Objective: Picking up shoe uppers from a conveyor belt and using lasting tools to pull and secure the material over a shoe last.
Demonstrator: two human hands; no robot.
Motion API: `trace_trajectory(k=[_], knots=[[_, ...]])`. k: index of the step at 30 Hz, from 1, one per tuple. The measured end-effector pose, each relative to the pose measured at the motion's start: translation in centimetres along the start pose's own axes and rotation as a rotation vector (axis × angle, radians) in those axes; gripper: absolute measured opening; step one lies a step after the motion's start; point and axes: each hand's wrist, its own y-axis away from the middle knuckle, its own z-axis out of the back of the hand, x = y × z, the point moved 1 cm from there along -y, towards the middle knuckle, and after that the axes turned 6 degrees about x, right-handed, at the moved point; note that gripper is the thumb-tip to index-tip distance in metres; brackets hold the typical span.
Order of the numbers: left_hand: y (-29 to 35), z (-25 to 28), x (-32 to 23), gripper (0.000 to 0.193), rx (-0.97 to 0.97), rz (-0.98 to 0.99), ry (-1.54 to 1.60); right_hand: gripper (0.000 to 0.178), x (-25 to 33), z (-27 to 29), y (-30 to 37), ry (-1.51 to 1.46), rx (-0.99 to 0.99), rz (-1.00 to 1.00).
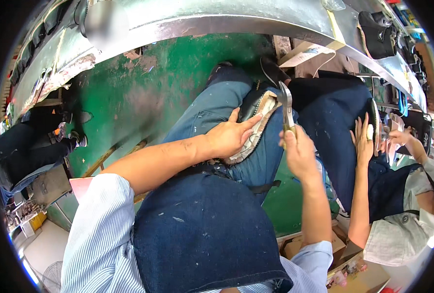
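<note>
A black shoe (250,106) lies sole up across my lap, its pale bottom framed by a fuzzy, light-coloured edge. My left hand (229,138) holds it down from the left, with fingers spread over the sole; the thumb is hard to make out. In my right hand (299,154) are metal pincers (286,103) with yellowish handles. The fingers are closed round the handles, and the tool's head stands beside the toe end of the shoe. I cannot tell whether the jaws touch the edge. A dark blue apron (202,229) covers my lap.
A metal-topped bench (217,24) curves across the front, with black shoes (376,35) at its right end. Close on my right, a co-worker's hand (363,139) rests on another shoe. Another person's legs (29,151) show at far left. The floor (129,97) is green.
</note>
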Motion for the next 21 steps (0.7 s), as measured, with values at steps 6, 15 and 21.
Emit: trace_trajectory(k=[6,15,21], knots=[[1.0,0.7,0.3,0.057,0.094,-0.022,0.077,0.03,0.4,-0.9,-2.1,0.132,0.041,0.04],[3.8,-0.9,1.4,0.069,-0.023,-0.067,0.323,0.036,1.2,-3.0,1.5,0.177,0.149,-0.081],[2.6,-1.5,3.0,0.077,-0.035,0.044,0.463,0.028,1.8,-3.7,3.2,-0.045,-0.032,0.149]])
